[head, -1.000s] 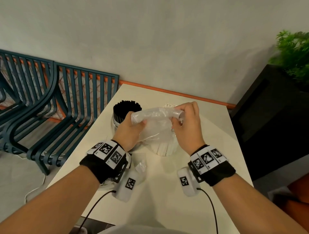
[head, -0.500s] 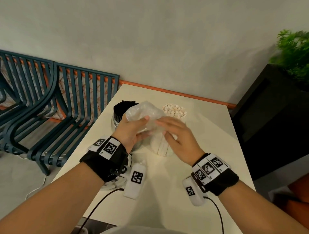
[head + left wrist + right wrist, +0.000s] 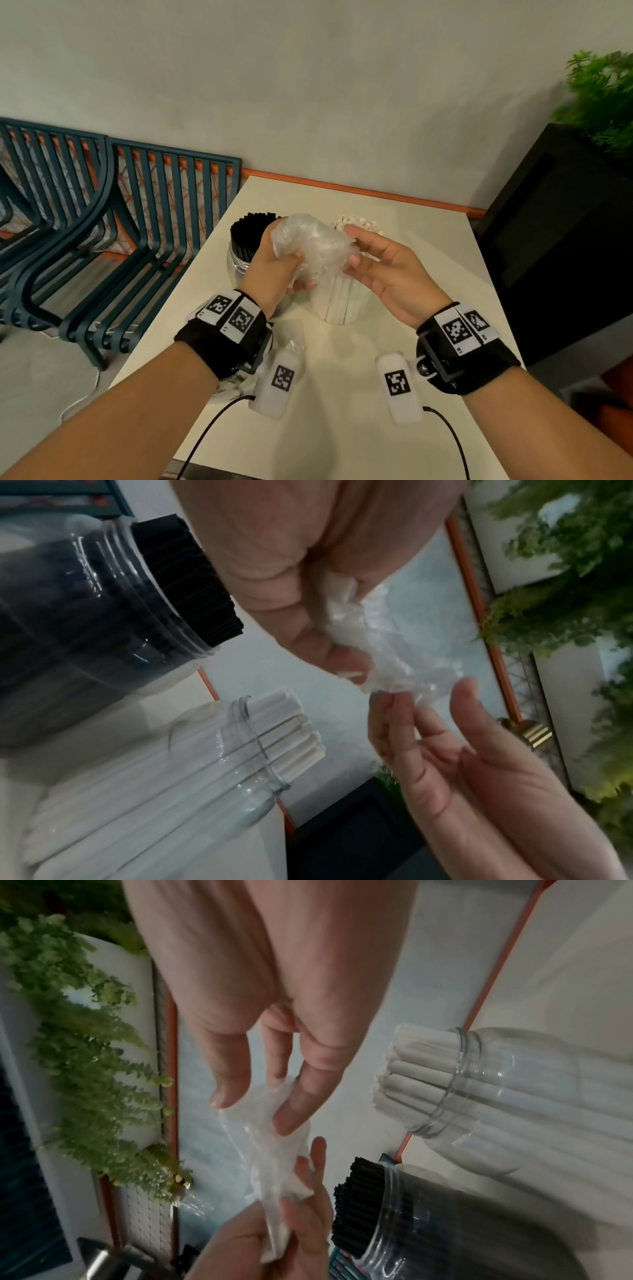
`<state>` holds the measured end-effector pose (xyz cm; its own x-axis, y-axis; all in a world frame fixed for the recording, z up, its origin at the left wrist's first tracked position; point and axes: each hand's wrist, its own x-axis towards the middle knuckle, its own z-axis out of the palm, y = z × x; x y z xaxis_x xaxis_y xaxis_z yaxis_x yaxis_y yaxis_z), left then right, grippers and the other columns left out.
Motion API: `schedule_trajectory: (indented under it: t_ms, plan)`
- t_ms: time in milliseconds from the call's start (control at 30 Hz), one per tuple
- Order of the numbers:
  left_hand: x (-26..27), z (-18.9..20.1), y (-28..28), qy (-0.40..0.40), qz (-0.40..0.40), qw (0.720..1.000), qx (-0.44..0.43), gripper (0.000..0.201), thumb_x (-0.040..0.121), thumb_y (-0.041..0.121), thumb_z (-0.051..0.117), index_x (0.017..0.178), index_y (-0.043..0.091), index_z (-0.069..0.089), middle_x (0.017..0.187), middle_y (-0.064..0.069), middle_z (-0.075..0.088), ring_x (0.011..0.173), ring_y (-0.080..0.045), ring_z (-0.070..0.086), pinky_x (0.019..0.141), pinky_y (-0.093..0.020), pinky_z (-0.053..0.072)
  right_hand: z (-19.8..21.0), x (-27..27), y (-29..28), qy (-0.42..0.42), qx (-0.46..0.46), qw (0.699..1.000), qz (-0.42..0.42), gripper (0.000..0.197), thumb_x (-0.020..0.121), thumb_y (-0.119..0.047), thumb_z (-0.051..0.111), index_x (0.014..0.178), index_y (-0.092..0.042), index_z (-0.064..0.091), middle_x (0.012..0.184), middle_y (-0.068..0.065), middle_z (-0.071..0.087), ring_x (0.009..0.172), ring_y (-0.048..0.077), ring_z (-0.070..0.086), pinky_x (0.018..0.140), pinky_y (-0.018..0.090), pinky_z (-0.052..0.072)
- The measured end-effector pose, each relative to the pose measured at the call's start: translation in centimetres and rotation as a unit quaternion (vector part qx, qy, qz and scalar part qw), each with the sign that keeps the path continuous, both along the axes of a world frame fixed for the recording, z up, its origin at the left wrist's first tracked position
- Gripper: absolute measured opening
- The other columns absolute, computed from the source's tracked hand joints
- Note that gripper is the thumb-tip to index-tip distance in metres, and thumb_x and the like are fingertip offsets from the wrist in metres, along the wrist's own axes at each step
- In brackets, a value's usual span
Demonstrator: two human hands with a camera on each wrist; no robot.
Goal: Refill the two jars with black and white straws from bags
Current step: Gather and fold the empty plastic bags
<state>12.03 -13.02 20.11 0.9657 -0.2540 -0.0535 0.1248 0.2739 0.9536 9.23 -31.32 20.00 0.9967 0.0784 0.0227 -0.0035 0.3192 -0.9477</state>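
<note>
a: where is the clear bag (image 3: 313, 245)?
b: scrunched up above the two jars on the bench (image 3: 404, 363). the left hand (image 3: 275, 270) curls round it. the right hand (image 3: 387, 270) just touches it with loose, straight fingers (image 3: 294, 1110).
a: anything inside?
b: too crumpled to tell.

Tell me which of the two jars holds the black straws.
The jar on the left, beside the left hand, holds black straws. The other jar, to its right and partly behind the crumpled bag, holds white ones.
</note>
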Motion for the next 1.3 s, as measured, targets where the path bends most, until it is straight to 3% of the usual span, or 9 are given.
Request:
schedule_trajectory:
  t_ms: [133,267,367,500,567,700,867,1100,1300]
  plan:
    - [0.5,0.0,-0.6,-0.086,0.018,0.991,0.1,0.035,0.096,-0.003,0.038,0.117,0.024,0.046,0.096,0.0,0.056,0.067,0.003,0.061,0.046,-0.023,0.05,0.1,-0.1,1.2,-0.032,-0.069,0.996,-0.043,0.033,0.069,-0.002,0.073,0.101,-0.011,0.066,0.088,0.002,0.058,0.079,0.014,0.066,0.075,0.025,0.056]
    - [0.7,-0.3,-0.4,-0.063,-0.022,0.993,0.094,0.06,0.092,-0.006,0.036,0.135,0.035,0.029,0.115,0.011,0.051,0.094,-0.003,0.059,0.064,-0.027,0.057,-0.5,0.7,2.5,-0.051,-0.163,0.974,-0.15,0.025,0.075,0.006,0.074,0.085,-0.014,0.062,0.069,-0.008,0.059,0.065,0.014,0.061,0.065,0.026,0.055]
    - [0.3,-0.4,-0.4,-0.007,-0.079,0.996,0.038,0.061,0.085,0.016,0.052,0.128,0.049,0.026,0.117,0.007,0.054,0.103,-0.015,0.061,0.074,-0.035,0.056,-1.5,1.3,3.6,-0.072,-0.234,0.942,-0.23,0.028,0.075,0.001,0.077,0.077,-0.021,0.06,0.074,0.002,0.062,0.067,0.022,0.061,0.066,0.029,0.053]
    - [0.6,-2.3,-0.3,0.01,-0.116,0.993,0.028,0.092,0.07,0.051,0.07,0.139,0.047,0.009,0.126,-0.002,0.059,0.114,-0.015,0.06,0.087,-0.037,0.054,-3.4,1.3,6.1,-0.185,-0.343,0.874,-0.291,0.036,0.076,0.002,0.074,0.069,-0.028,0.055,0.076,-0.006,0.055,0.068,0.004,0.054,0.063,0.016,0.046]
    - [0.6,-3.3,0.1,0.006,-0.137,0.991,0.0,0.096,0.071,0.054,0.072,0.144,0.034,0.012,0.125,-0.007,0.062,0.115,-0.016,0.06,0.092,-0.038,0.053,-4.3,1.0,6.8,-0.236,-0.395,0.844,-0.275,0.025,0.08,0.0,0.07,0.072,-0.021,0.06,0.076,-0.007,0.053,0.07,0.004,0.055,0.063,0.014,0.046]
    - [0.6,-4.7,1.3,-0.006,-0.102,0.995,-0.018,0.063,0.077,0.046,0.068,0.118,0.056,0.021,0.124,-0.007,0.062,0.111,-0.017,0.063,0.09,-0.038,0.052,-5.7,0.0,6.3,-0.29,-0.418,0.844,-0.17,0.021,0.086,0.006,0.061,0.093,-0.011,0.073,0.082,0.0,0.06,0.076,0.009,0.059,0.07,0.02,0.049]
    - [0.3,-7.2,2.8,-0.046,-0.111,0.992,0.037,0.045,0.087,0.035,0.056,0.119,0.05,0.028,0.129,-0.007,0.055,0.103,-0.02,0.064,0.07,-0.03,0.056,-6.4,-0.6,5.0,-0.203,-0.358,0.906,-0.094,0.037,0.079,-0.001,0.074,0.099,-0.028,0.06,0.083,-0.004,0.067,0.081,0.007,0.061,0.072,0.025,0.049]
    - [-3.8,-10.7,5.4,-0.12,-0.199,0.969,0.08,0.055,0.096,0.018,0.046,0.142,0.037,0.024,0.133,0.002,0.053,0.112,-0.02,0.061,0.075,-0.035,0.058,-8.2,-3.8,6.2,-0.242,-0.51,0.825,0.003,0.086,0.073,-0.015,0.082,0.139,-0.04,0.033,0.129,-0.008,0.044,0.099,0.004,0.053,0.074,0.019,0.054]
    - [-11.5,-12.6,7.0,-0.1,-0.133,0.984,0.057,0.033,0.09,0.021,0.059,0.122,0.013,0.055,0.113,-0.014,0.067,0.094,-0.023,0.067,0.075,-0.038,0.058,-11.1,-11.4,9.3,-0.281,-0.454,0.844,-0.053,0.064,0.071,-0.011,0.079,0.122,-0.023,0.042,0.109,-0.007,0.054,0.081,0.005,0.057,0.063,0.019,0.053]
